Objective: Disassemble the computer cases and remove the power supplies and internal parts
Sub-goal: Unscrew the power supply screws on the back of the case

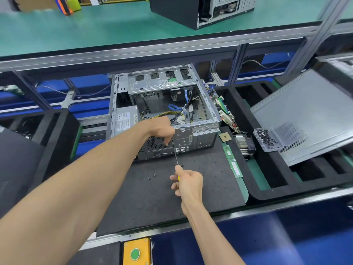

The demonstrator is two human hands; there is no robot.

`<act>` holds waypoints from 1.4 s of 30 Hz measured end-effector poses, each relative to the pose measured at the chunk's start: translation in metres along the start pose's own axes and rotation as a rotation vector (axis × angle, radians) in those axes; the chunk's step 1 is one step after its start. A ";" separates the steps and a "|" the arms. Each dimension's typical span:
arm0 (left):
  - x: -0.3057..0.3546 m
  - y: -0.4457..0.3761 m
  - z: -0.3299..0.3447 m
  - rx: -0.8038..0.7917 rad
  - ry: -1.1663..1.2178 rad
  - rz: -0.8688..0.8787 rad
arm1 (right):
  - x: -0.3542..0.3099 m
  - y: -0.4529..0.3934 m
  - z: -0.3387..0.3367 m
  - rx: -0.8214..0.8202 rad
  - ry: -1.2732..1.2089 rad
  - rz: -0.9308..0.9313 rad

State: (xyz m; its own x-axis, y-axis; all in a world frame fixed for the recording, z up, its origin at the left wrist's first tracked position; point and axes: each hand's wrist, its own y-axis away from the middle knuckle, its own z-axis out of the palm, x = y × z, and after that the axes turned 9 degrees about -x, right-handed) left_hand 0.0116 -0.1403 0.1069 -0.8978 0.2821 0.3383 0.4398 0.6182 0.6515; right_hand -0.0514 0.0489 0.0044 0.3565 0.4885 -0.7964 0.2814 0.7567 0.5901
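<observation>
Driving the screwdriver with your right hand curled round its handle, you worked a rear-panel screw on the computer case just ahead; your left hand pinched beside the tip. Next you needed steady turns, then a catch.

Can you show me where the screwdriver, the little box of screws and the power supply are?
screwdriver [176, 157], head view, on its thin metal shaft
box of screws [267, 139], head view, on the dark screws inside
power supply [124, 120], head view, on its labelled top
</observation>
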 end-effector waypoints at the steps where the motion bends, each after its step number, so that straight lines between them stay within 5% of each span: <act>1: 0.000 0.000 0.000 -0.001 0.001 0.002 | 0.001 0.001 0.000 0.000 0.010 -0.019; 17: -0.001 -0.001 0.001 0.026 -0.021 -0.006 | -0.005 0.000 -0.001 -0.104 -0.037 -0.005; 32: -0.004 -0.002 0.003 0.037 -0.033 0.006 | -0.001 -0.001 -0.017 -0.048 0.235 -0.148; 42: -0.004 -0.005 0.004 0.086 -0.083 0.000 | -0.030 -0.031 0.016 0.038 0.001 -0.079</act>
State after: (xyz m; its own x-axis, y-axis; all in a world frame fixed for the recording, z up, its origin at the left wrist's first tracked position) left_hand 0.0124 -0.1416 0.0996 -0.8982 0.3402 0.2785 0.4395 0.6777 0.5896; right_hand -0.0566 0.0041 0.0124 0.3313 0.4285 -0.8406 0.3423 0.7757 0.5303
